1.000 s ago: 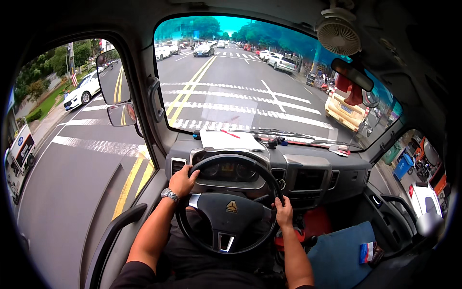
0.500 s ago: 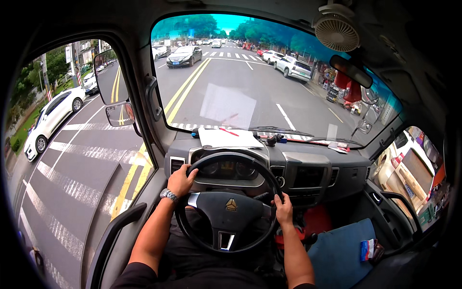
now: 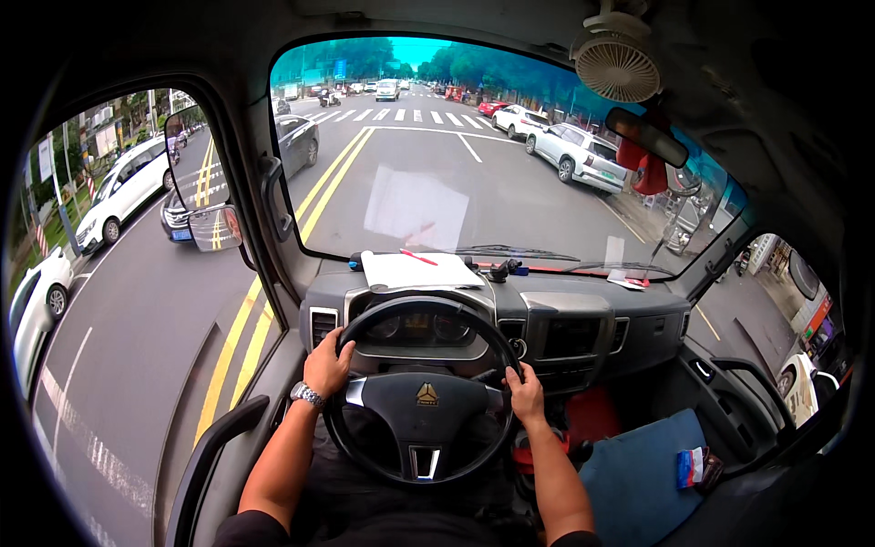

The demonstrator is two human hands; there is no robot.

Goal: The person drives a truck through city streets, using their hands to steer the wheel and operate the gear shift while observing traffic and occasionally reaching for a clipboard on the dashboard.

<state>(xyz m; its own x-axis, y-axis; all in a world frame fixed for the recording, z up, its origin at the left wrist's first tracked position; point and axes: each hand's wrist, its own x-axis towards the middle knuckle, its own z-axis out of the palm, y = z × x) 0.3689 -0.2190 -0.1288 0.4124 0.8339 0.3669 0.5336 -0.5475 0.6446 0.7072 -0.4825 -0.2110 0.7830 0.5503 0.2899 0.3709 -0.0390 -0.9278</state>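
A black steering wheel with a gold emblem at its hub stands in front of me. My left hand is closed around its upper left rim, a silver watch on that wrist. On the right side of the rim, my right hand grips it, the thumb laid along the wheel. Behind the wheel sits the instrument cluster. White papers lie on top of the dashboard, with a red pen across them.
A dark car is close beyond the double yellow line on the left. Along the right kerb, a white SUV stands among other parked cars. A white van is farther ahead, past a crosswalk. A blue-and-red packet lies on the blue seat.
The road scene has slid toward me: the dark car is nearer at the left, and the crosswalk and white SUV look larger. Both hands keep their places on the wheel.
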